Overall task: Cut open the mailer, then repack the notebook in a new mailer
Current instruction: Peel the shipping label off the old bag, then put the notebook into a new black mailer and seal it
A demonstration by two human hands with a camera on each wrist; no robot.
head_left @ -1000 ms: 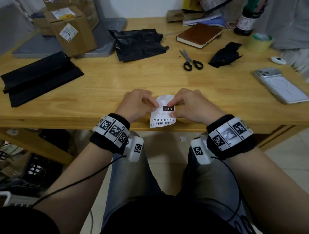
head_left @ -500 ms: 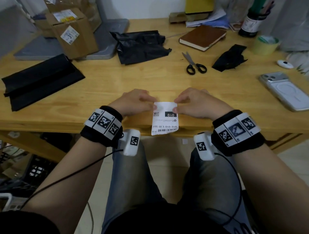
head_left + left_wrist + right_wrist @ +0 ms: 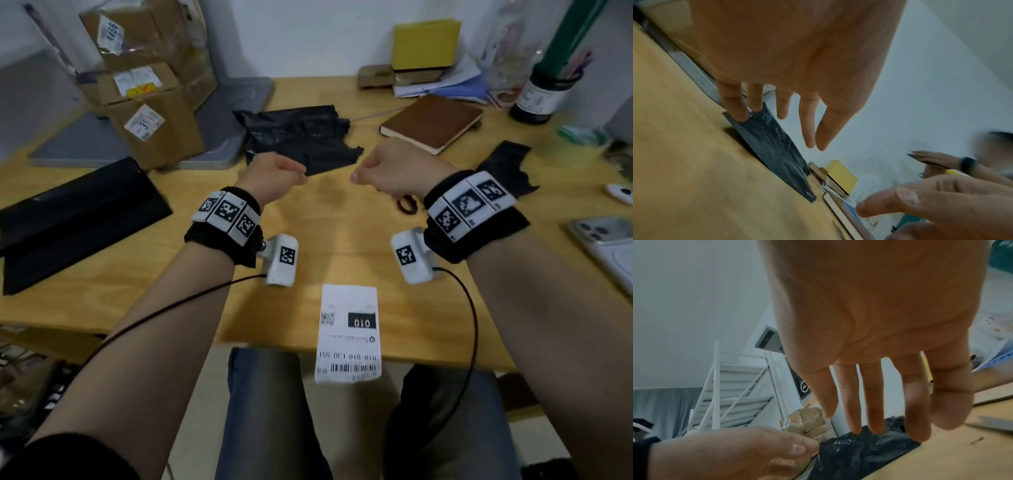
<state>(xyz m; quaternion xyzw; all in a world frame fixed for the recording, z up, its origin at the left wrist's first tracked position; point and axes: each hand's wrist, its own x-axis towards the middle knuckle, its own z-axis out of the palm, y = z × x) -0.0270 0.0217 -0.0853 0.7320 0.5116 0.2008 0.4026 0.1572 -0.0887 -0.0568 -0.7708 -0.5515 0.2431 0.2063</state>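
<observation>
The cut-open black mailer (image 3: 298, 137) lies crumpled at the table's middle back, and shows too in the left wrist view (image 3: 772, 149) and the right wrist view (image 3: 863, 451). The brown notebook (image 3: 433, 121) rests bare to its right. My left hand (image 3: 277, 174) and right hand (image 3: 394, 171) hover side by side just short of the mailer. Both have loose, extended fingers (image 3: 807, 121) (image 3: 869, 394) and hold nothing. A white shipping label (image 3: 347, 332) lies at the table's front edge, overhanging it. Folded black mailers (image 3: 75, 212) lie at the left.
Scissors (image 3: 406, 205) peek out under my right wrist. A black scrap (image 3: 503, 168) and a phone (image 3: 603, 246) lie at the right. Cardboard boxes (image 3: 150, 130) stand on a grey board at the back left. A bottle (image 3: 537, 99) and papers sit along the back.
Both hands have let go of the white label, which now lies at the front edge. They have moved forward over the table towards the crumpled black mailer.
</observation>
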